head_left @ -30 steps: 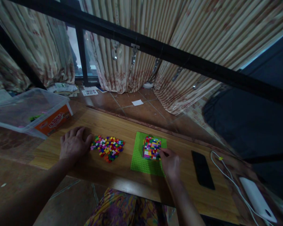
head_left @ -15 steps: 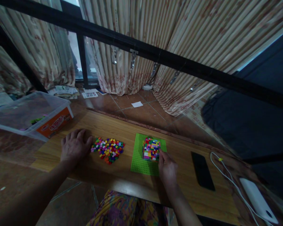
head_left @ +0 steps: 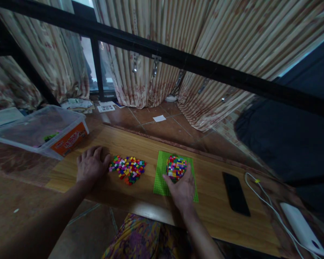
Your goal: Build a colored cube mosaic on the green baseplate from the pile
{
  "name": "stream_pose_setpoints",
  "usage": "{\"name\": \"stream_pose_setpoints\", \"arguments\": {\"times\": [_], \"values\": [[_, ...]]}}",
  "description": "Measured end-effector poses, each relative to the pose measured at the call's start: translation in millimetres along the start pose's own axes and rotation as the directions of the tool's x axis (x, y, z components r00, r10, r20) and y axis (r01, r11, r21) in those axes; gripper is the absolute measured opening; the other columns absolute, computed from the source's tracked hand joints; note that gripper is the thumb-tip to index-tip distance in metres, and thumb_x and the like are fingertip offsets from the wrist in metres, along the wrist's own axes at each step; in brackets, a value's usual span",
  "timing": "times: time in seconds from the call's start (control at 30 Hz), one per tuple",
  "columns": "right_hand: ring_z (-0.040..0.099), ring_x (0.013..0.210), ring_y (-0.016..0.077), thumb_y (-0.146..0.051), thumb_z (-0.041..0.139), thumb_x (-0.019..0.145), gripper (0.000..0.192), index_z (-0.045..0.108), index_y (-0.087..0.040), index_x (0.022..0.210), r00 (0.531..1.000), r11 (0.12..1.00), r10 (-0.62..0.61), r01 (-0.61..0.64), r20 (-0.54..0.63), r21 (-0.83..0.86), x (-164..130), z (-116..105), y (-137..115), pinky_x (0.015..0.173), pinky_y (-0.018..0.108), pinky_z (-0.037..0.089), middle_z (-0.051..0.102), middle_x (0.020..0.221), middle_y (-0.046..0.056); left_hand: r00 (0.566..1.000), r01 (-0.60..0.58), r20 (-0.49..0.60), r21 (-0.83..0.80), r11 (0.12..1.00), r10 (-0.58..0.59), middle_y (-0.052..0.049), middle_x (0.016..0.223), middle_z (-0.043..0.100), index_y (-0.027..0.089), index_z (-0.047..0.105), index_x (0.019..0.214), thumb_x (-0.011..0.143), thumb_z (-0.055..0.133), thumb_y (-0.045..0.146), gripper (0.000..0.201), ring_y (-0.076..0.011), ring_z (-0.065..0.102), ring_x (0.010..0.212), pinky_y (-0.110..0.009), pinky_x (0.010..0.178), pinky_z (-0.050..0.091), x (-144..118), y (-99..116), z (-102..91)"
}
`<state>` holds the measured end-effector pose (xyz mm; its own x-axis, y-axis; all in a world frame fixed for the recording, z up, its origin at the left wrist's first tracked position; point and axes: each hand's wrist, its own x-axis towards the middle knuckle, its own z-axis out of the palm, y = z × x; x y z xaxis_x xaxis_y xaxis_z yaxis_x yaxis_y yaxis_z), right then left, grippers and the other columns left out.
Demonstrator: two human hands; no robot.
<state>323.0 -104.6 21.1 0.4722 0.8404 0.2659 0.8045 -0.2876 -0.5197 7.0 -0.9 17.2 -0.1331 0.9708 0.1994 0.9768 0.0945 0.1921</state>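
Note:
My left hand (head_left: 93, 166) lies flat on the wooden board, fingers spread, its thumb beside a loose pile of small coloured toy bricks (head_left: 128, 169). To the right, a green studded baseplate (head_left: 160, 183) carries a block built of many coloured bricks (head_left: 176, 167). My right hand (head_left: 184, 189) reaches over the plate's near part. Its thumb is stretched out by the block's near left corner, while the fingers extend along the right side. Whether they press on the block I cannot tell. Part of the block's near edge and of the plate is hidden by this hand.
A clear plastic box (head_left: 44, 135) with an orange label stands at the left. Right of the baseplate lies a black phone (head_left: 236, 194), then a white cable (head_left: 267, 203) and a white oblong device (head_left: 299, 226). A dark metal bar (head_left: 191, 63) crosses before the curtains.
My right hand has gone from closed fingers at the block's right side to a spread thumb and fingers around its near end. The left hand stays beside the pile. The view has shifted slightly.

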Motion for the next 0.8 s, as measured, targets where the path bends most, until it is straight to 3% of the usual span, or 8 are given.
{"name": "stream_pose_setpoints", "arguments": {"times": [0.1,0.2,0.33,0.47,0.57,0.63,0.7,0.8], "values": [[0.051,0.116,0.0415,-0.058,0.07,0.069,0.107,0.022,-0.007,0.15,0.999,0.998,0.043,-0.044,-0.025,-0.035,2,8,-5,0.096,0.054,0.039,0.053,0.128,0.027,1.0,0.002,0.001,0.009,1.0,-0.002,-0.013,0.139,0.052,0.017,0.053,0.132,0.09,0.034,0.054,0.059,-0.0353,0.045,0.126,-0.05,0.103,0.034,0,-1,1.4],[0.049,0.119,0.0398,-0.052,0.069,0.072,0.101,0.021,-0.01,0.15,1.0,1.0,-0.017,0.017,-0.016,0.009,2,8,3,0.097,0.053,0.039,0.051,0.132,0.025,1.0,0.006,-0.004,0.017,1.0,-0.006,-0.013,0.139,0.051,0.017,0.053,0.132,0.09,0.034,0.054,0.059,-0.0355,0.045,0.125,-0.05,0.103,0.034,0,-1,2.4],[0.046,0.126,0.0363,-0.05,0.072,0.07,0.105,0.016,-0.014,0.152,0.984,0.984,-0.153,0.143,0.088,0.107,7,0,22,0.101,0.051,0.04,0.046,0.14,0.021,1.0,0.0,-0.016,0.019,1.0,0.0,-0.012,0.14,0.051,0.018,0.053,0.132,0.091,0.034,0.054,0.058,-0.0345,0.044,0.126,-0.049,0.104,0.033,0,-1,2.9],[0.047,0.127,0.036,-0.053,0.076,0.066,0.112,0.016,-0.017,0.153,0.968,0.975,-0.188,0.163,0.167,0.151,13,-11,36,0.102,0.052,0.04,0.046,0.142,0.02,1.0,-0.003,-0.019,0.019,1.0,0.004,-0.012,0.139,0.052,0.018,0.053,0.132,0.091,0.035,0.054,0.057,-0.0339,0.044,0.126,-0.048,0.105,0.033,0,-2,3.7],[0.045,0.128,0.0373,-0.057,0.078,0.063,0.111,0.023,-0.016,0.151,0.981,0.974,-0.175,0.16,0.083,0.16,10,-23,38,0.103,0.055,0.038,0.045,0.143,0.021,1.0,0.004,-0.023,0.012,1.0,-0.004,-0.012,0.138,0.052,0.018,0.052,0.132,0.09,0.037,0.053,0.057,-0.0336,0.044,0.126,-0.048,0.105,0.033,0,-2,4.3],[0.048,0.126,0.0352,-0.056,0.074,0.069,0.097,0.033,-0.016,0.147,0.989,0.974,-0.137,0.145,-0.056,0.175,2,-31,33,0.103,0.053,0.04,0.05,0.139,0.02,1.0,0.005,-0.024,0.007,1.0,-0.005,-0.012,0.138,0.052,0.018,0.053,0.132,0.09,0.038,0.053,0.056,-0.0336,0.045,0.125,-0.048,0.104,0.033,0,-2,4.1],[0.057,0.115,0.0294,-0.05,0.066,0.079,0.069,0.047,-0.017,0.137,0.984,0.963,-0.111,0.142,-0.142,0.23,-10,-35,22,0.097,0.047,0.046,0.06,0.126,0.015,1.0,-0.004,-0.021,0.0,1.0,0.004,-0.012,0.137,0.053,0.018,0.053,0.132,0.09,0.038,0.052,0.055,-0.0335,0.045,0.124,-0.048,0.103,0.034,-1,-1,3.7],[0.065,0.093,0.0206,-0.037,0.056,0.09,0.028,0.065,-0.021,0.111,0.975,0.91,-0.223,0.216,-0.022,0.354,-27,-29,-4,0.085,0.035,0.051,0.069,0.105,0.007,0.999,-0.016,-0.028,-0.009,1.0,0.016,-0.012,0.137,0.053,0.019,0.054,0.131,0.091,0.038,0.052,0.055,-0.0331,0.046,0.123,-0.048,0.103,0.034,-2,-1,4.0]]}}
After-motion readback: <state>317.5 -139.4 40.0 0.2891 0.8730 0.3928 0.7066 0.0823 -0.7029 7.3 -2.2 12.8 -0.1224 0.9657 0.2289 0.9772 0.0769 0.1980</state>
